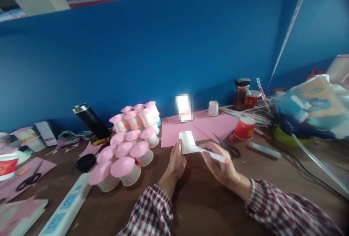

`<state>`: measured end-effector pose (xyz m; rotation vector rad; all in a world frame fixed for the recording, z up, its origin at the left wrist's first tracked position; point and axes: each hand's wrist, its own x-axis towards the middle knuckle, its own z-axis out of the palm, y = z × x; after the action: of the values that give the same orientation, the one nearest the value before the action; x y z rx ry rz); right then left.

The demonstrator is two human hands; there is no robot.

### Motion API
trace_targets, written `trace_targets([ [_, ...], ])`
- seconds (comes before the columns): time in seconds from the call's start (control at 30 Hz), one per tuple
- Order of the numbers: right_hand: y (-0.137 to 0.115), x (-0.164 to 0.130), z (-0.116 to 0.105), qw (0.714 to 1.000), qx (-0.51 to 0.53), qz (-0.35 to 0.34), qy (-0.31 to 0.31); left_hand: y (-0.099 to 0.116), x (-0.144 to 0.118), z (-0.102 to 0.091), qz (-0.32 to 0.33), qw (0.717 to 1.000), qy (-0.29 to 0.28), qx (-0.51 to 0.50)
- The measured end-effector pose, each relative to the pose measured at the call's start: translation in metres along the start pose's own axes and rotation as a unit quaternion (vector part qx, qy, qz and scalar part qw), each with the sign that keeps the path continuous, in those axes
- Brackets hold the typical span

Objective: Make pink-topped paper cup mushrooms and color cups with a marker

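Observation:
My left hand (177, 161) is closed around the side of a white paper cup (187, 140), which is tilted a little above the table. Between the fingers of my right hand (219, 167) sits a white marker (214, 154) with a reddish end, its tip against or very close to the cup's side. Whether the cup bears any marks I cannot make out. Just beyond my hands lie pink paper sheets (174, 130), with black-handled scissors (231, 149) at their right edge. Another white paper cup (213, 108) stands upside down on the paper.
To the left stand several cups with pink paper tops (122, 166), beside a white power strip (67, 207) and a black flask (91, 121). On the right are a red paper cup (244, 128), a second marker (264, 150), a jar (241, 94) and a cable (308, 172). A blue partition (163, 54) rises behind.

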<state>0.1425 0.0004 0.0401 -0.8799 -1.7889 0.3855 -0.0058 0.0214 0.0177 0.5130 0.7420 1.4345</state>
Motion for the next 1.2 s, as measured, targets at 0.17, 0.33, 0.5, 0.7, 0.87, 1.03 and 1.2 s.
trace_targets([
  [0.17,0.004,-0.001,0.0,1.0,0.0,0.002,-0.002,-0.001,0.0,-0.003,0.005,1.0,-0.004,0.007],
  [0.33,0.007,-0.002,0.002,1.0,-0.001,0.017,-0.013,-0.004,0.002,-0.008,0.017,0.999,-0.03,0.023],
  [0.5,0.005,-0.003,0.003,0.999,0.001,0.04,-0.026,-0.004,0.003,-0.009,0.016,1.0,-0.012,0.024],
  [0.7,0.012,-0.004,0.003,0.999,0.012,0.046,-0.003,-0.002,0.002,-0.004,0.011,1.0,0.0,0.024],
  [0.87,0.01,-0.004,0.002,0.998,0.03,0.05,-0.026,-0.002,0.001,-0.004,0.006,1.0,-0.006,0.022],
  [1.03,0.011,-0.004,0.001,0.997,0.029,0.071,-0.014,-0.002,0.002,-0.006,0.004,1.0,-0.012,0.025],
  [1.2,0.009,-0.004,0.002,0.996,0.043,0.066,-0.029,-0.003,0.002,-0.007,0.011,1.0,0.01,0.022],
])
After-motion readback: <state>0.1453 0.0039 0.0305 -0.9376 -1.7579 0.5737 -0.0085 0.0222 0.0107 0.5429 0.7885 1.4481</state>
